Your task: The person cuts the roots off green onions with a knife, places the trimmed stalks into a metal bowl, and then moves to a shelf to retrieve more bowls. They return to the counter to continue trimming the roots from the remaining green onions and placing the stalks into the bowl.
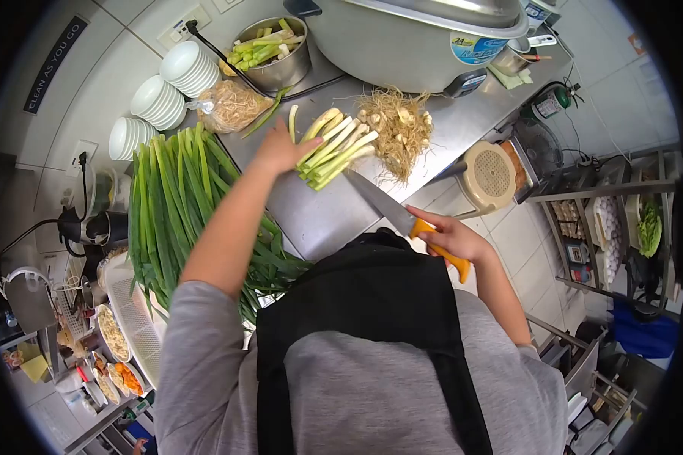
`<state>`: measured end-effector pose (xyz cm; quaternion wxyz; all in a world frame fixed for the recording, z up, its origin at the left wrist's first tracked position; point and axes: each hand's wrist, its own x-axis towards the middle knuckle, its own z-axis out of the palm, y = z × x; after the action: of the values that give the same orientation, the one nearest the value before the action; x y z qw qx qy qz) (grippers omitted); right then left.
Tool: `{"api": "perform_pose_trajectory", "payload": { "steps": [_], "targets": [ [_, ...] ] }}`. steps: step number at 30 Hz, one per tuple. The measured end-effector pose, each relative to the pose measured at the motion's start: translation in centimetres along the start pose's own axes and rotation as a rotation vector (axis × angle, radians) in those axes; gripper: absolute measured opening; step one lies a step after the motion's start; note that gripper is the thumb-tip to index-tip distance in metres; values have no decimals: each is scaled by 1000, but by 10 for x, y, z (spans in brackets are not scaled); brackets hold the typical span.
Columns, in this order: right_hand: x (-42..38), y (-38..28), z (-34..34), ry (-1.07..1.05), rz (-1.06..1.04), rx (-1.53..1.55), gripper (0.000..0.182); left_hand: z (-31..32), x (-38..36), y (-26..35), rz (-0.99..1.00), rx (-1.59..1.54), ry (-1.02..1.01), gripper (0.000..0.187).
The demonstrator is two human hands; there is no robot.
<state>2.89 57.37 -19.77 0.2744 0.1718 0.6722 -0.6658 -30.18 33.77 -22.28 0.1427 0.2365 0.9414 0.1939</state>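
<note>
My left hand [281, 149] presses down on a bundle of spring onions [334, 152], whose white ends lie on the steel counter [311, 212] and point toward a pile of cut roots [398, 125]. My right hand [451, 239] grips the orange handle of a large knife [383, 203]. Its blade points at the white ends and lies just beside them. The long green leaves [176, 201] spread across the counter to the left of my arm.
A metal pot [277, 53] with cut onion pieces, a big rice cooker [425, 38], stacked white bowls [167, 95] and a plastic bag [231, 106] stand at the back. Food trays [118, 334] sit at the lower left, a fan [493, 174] and shelves at the right.
</note>
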Motion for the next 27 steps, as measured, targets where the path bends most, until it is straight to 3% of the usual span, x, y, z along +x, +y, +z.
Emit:
{"api": "perform_pose_trajectory", "payload": {
  "steps": [3, 5, 9, 11, 15, 19, 23, 25, 27],
  "targets": [
    [22, -30, 0, -55, -22, 17, 62, 28, -18, 25, -28, -8, 90, 120],
    [31, -43, -1, -86, 7, 30, 62, 34, -34, 34, -109, -176, -55, 115],
    [39, -66, 1, -132, -49, -97, 65, 35, -71, 46, -117, -325, -82, 105],
    [39, -79, 1, -149, -19, -215, 66, 49, -84, 45, -5, -473, 172, 95],
    [42, -105, -3, -161, -109, -467, 69, 39, -93, 42, -23, -465, 312, 84],
    [43, -172, -8, -186, -129, -494, 68, -33, -73, 52, 131, -566, 445, 80],
    [86, -226, -16, -112, -329, -426, 69, -120, -5, 49, 50, -252, 517, 91],
    [102, -235, -18, -76, -381, -352, 71, -163, 50, 39, -41, -133, 321, 102],
    [119, -226, -19, -2, -407, -405, 66, -183, 115, 25, -8, 160, 263, 108]
  ]
}}
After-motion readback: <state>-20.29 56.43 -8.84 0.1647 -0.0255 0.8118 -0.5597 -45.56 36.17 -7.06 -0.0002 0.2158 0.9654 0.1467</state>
